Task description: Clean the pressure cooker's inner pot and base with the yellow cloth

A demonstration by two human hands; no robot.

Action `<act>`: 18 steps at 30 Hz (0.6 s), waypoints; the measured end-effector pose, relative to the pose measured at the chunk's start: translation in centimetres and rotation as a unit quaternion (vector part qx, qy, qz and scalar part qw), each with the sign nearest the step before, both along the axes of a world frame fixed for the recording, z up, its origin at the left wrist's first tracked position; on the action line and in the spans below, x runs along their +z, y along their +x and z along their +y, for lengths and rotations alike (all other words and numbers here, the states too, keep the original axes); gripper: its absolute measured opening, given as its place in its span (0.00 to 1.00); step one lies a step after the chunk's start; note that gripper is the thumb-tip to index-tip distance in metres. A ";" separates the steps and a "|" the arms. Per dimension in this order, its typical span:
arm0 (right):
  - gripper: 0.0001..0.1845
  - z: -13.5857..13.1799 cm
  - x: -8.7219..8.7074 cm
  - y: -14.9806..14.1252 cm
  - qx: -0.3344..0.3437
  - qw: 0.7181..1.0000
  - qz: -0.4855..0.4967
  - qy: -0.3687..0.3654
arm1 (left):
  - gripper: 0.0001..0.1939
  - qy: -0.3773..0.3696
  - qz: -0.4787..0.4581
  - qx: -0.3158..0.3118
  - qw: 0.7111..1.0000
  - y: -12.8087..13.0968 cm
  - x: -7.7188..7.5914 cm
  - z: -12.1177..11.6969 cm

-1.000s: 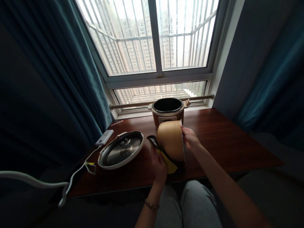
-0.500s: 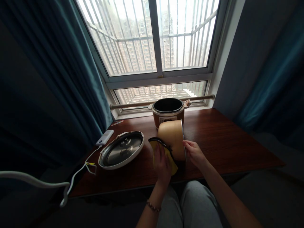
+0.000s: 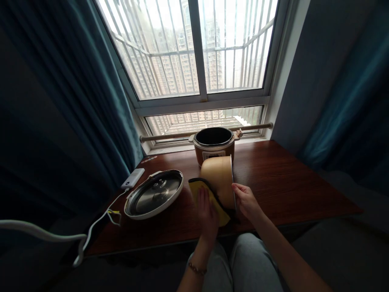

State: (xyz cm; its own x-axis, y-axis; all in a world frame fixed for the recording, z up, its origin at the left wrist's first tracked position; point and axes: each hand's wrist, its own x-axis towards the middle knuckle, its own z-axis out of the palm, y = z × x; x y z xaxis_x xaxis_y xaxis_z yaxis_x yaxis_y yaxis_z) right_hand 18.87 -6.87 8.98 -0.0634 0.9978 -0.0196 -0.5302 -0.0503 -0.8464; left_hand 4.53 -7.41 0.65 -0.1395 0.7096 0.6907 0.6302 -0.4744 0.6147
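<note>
A gold-coloured inner pot (image 3: 217,178) lies tipped on its side above the table, its rim facing right. My right hand (image 3: 246,198) pinches that rim between thumb and fingers. Against the pot's lower left side, my left hand (image 3: 207,213) presses a yellow cloth (image 3: 223,218) with a dark border; its fingers lie over the cloth. Behind the pot stands the cooker body (image 3: 199,153), brown and white, with its top uncovered and a dark inside. To the left, the round lid (image 3: 158,194) rests with its metal inner face up.
The brown wooden table (image 3: 273,182) reaches to the window. At its left lie a white power strip (image 3: 133,178) and a white cable (image 3: 97,223). A rail (image 3: 170,137) runs behind the cooker, and blue curtains (image 3: 100,81) hang at the sides.
My left hand has shifted slightly with the cloth, which now spreads flatter along the pot's side. My right hand keeps its hold on the rim. The view has moved a little.
</note>
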 end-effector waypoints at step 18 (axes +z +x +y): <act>0.09 -5.8 -6.1 4.8 -0.237 0.960 0.139 -0.053 | 0.22 -0.237 -0.437 -0.105 0.861 -4.4 2.6 -1.8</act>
